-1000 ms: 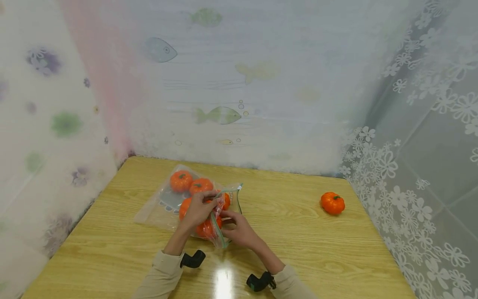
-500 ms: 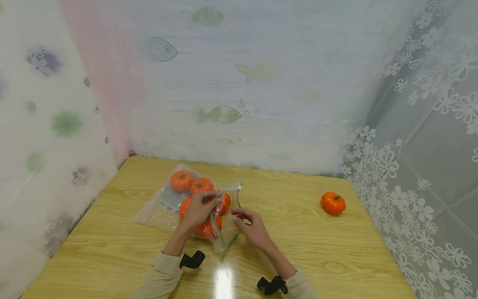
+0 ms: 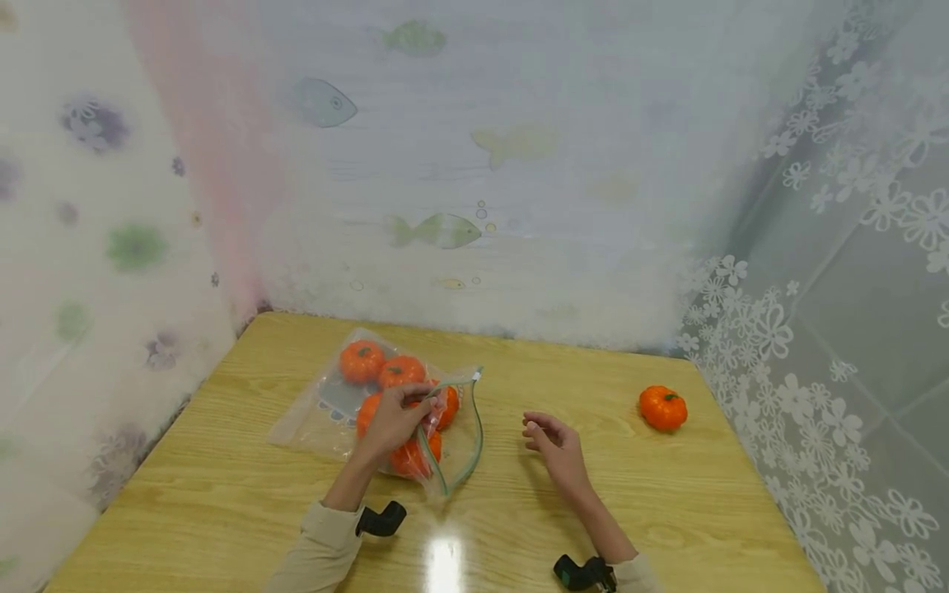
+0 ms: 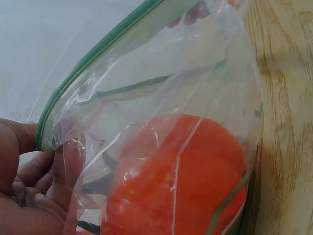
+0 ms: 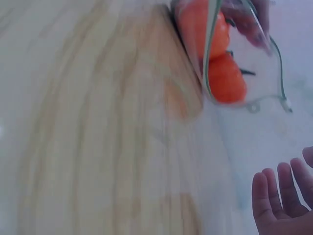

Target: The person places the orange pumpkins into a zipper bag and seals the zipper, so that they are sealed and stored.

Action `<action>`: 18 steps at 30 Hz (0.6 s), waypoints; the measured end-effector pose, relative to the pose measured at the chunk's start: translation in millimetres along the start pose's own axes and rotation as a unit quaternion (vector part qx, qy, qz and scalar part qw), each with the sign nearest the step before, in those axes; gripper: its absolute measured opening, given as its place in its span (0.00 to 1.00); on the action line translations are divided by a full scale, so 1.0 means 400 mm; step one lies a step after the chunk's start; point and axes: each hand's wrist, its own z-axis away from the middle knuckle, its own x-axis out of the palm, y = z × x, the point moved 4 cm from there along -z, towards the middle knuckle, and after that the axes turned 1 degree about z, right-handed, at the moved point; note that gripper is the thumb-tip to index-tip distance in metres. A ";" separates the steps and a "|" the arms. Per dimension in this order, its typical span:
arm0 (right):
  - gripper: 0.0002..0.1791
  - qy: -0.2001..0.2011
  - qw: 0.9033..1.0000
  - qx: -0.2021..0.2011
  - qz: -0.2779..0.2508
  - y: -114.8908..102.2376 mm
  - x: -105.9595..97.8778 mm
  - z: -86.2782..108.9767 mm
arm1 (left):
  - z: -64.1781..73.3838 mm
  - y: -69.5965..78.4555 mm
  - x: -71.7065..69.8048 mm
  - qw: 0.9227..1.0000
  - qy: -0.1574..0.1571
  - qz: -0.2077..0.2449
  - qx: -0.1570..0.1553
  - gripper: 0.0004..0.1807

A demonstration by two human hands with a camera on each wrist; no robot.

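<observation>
A clear zip bag (image 3: 463, 445) with a green seal lies on the left half of the table, its mouth spread toward the right. Inside are several small orange pumpkins (image 3: 361, 362) with dark green stems. My left hand (image 3: 396, 420) pinches the upper edge of the bag's mouth; in the left wrist view the thumb and fingers (image 4: 29, 171) grip the green seal beside a pumpkin (image 4: 171, 181). To the right of the bag, my right hand (image 3: 559, 453) is over the table, fingers loosely bent and holding nothing. One more pumpkin (image 3: 663, 408) sits farther right, outside the bag.
The wooden table (image 3: 578, 379) meets a patterned curtain (image 3: 474, 165) at the back. Another curtain with white flowers (image 3: 786, 395) hangs along the right edge. Black wrist devices (image 3: 381, 519) are strapped over the beige sleeves.
My right hand has let go of the bag's mouth and moved right, away from it. The near side of the mouth now bows outward. My left hand keeps its grip in place.
</observation>
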 end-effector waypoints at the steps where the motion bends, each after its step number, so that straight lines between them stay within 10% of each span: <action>1: 0.21 0.005 1.000 0.011 -0.001 0.003 -0.015 0.003 | 0.001 0.000 0.000 1.000 0.002 -0.003 0.002 0.16; 18: 0.28 0.081 0.991 0.097 0.041 0.043 -0.272 0.042 | -0.007 -0.006 0.000 1.000 -0.006 0.003 0.005 0.16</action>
